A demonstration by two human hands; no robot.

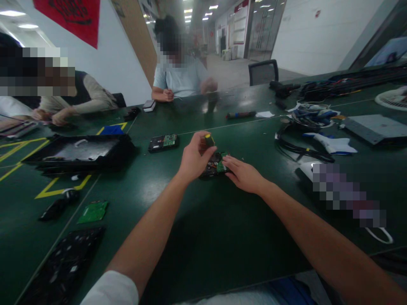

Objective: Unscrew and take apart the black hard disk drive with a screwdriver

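Note:
A hard drive [219, 167], black with a green circuit board, lies flat on the dark green table in front of me. My left hand [197, 153] is closed around a yellow-topped screwdriver [210, 140], held upright over the drive's left part; its lower end is hidden by my fingers. On the drive's right side, my right hand [241, 173] rests with its fingers over the board and its thumb at the near edge, gripping it. A second hard drive [163, 142] of the same look lies beyond my left hand.
Left are black trays [79, 150], a green circuit board [93, 212] and a black panel [62, 267]. On the right lie cables [302, 148], a metal box [378, 129] and a partly blurred long object [346, 192]. Two people [181, 78] [82, 93] sit across the table.

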